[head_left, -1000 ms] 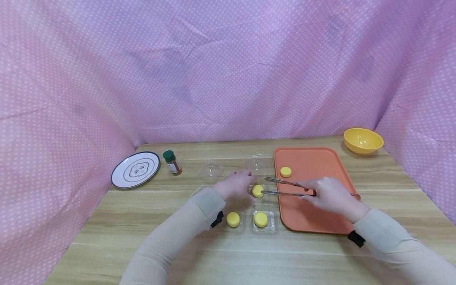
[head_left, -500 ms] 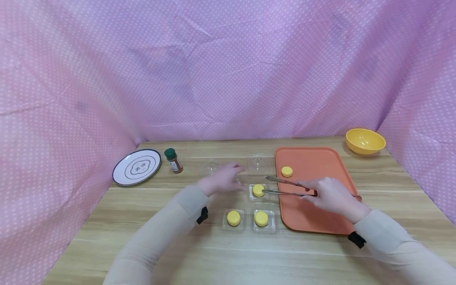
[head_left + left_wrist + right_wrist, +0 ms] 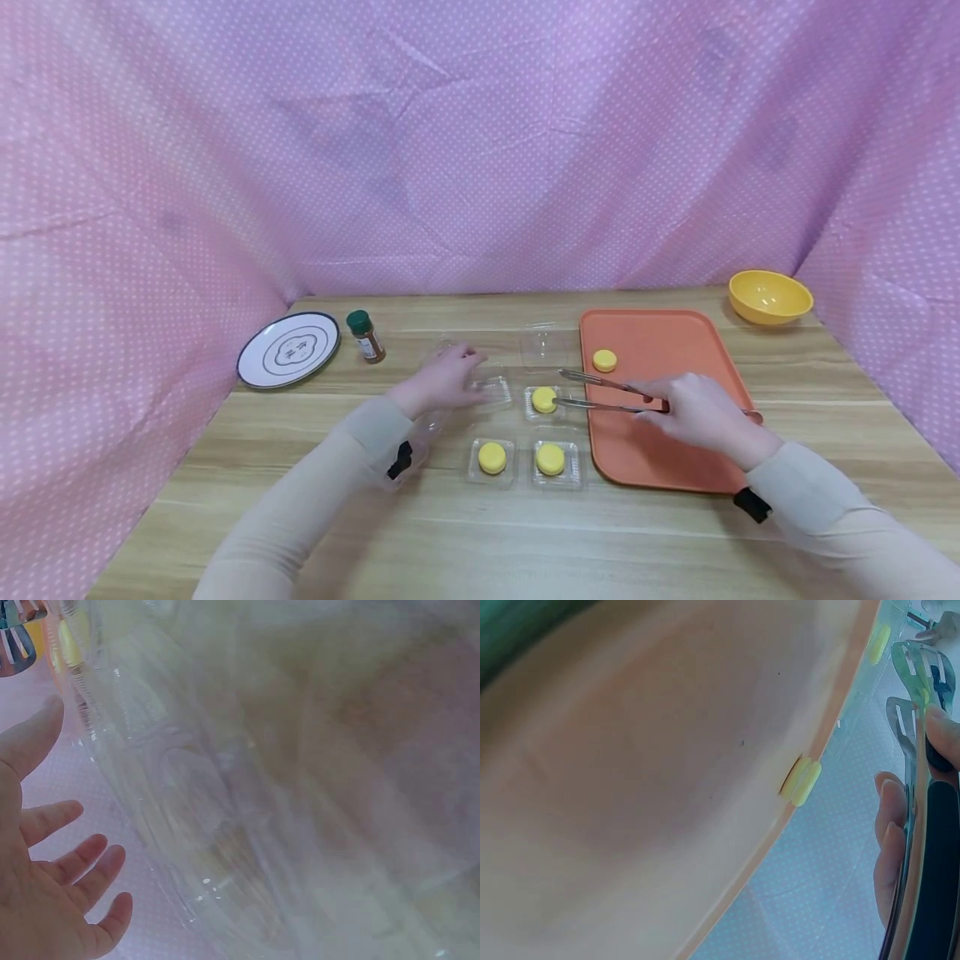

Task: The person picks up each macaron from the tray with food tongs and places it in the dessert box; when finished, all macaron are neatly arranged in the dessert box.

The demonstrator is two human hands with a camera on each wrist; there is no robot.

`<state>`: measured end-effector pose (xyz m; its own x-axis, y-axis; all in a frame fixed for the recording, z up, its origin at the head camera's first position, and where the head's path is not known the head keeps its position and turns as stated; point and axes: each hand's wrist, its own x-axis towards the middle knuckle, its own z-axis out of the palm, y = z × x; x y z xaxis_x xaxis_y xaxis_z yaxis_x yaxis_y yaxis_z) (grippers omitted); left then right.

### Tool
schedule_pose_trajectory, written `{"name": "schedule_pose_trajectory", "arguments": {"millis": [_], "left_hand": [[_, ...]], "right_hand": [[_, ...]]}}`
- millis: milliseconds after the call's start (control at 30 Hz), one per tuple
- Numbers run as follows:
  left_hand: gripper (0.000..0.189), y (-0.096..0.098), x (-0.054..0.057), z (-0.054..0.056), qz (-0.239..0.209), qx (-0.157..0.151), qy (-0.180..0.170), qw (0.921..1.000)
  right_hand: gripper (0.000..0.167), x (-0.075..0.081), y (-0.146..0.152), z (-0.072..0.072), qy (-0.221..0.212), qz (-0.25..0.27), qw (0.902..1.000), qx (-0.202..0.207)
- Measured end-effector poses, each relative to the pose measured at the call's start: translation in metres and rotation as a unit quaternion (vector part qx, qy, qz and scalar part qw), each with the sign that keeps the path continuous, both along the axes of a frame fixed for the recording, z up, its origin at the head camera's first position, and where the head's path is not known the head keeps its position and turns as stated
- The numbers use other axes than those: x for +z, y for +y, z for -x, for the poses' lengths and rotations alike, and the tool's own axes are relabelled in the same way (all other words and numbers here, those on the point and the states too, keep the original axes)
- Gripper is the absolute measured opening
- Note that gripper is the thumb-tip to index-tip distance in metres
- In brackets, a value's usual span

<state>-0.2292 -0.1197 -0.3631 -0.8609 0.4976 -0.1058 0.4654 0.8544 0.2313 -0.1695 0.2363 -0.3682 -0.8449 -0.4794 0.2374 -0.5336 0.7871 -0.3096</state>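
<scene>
- Hands: L hand (image 3: 442,382) wide, fingers spread; R hand (image 3: 697,408) wrapped round metal tongs (image 3: 600,407), tong arms apart.
- L hand hovers beside bare clear container (image 3: 497,393); contact can't be told. Clear plastic (image 3: 217,825) fills most of L wrist view.
- R hand sits over orange tray (image 3: 667,333); tong tips reach past tray's L edge. Lower tip overlaps edge of mid macaron (image 3: 543,400); touching or not, can't tell.
- Mid macaron is yellow, in a clear container (image 3: 530,415). Two more, front-L macaron (image 3: 492,457) & front-R macaron (image 3: 551,459), sit side by side, each in its own container.
- Tray macaron (image 3: 604,361): on tray, nr. L edge.
- Clear lid (image 3: 543,354): behind mid macaron, L of tray.
- Periphery: yellow bowl (image 3: 771,300), far R; plate (image 3: 277,371) & green-capped jar (image 3: 366,338), far L; all on wood-grain surface (image 3: 480,550). Pink dotted cloth (image 3: 480,150) hangs behind.
</scene>
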Motion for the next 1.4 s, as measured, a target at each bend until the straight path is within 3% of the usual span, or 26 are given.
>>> {"name": "schedule_pose_trajectory", "arguments": {"millis": [400,800,1200,1400], "left_hand": [[0.076,0.000,-0.006,-0.007,-0.019,0.015,-0.038,0.9990],[0.079,0.001,-0.014,-0.005,-0.021,0.014,-0.038,0.9990],[0.086,0.008,-0.007,0.000,-0.017,-0.002,-0.055,0.9984],[0.087,0.008,-0.005,0.002,-0.018,-0.011,-0.060,0.9979]], "right_hand": [[0.041,0.000,0.001,-0.001,-0.007,0.001,1.0000,-0.007],[0.042,-0.003,0.001,-0.001,-0.005,0.005,0.9999,-0.009],[0.041,0.001,0.002,-0.004,0.007,0.010,0.9999,-0.012],[0.042,0.009,0.010,-0.006,-0.010,0.026,0.9991,-0.031]]}}
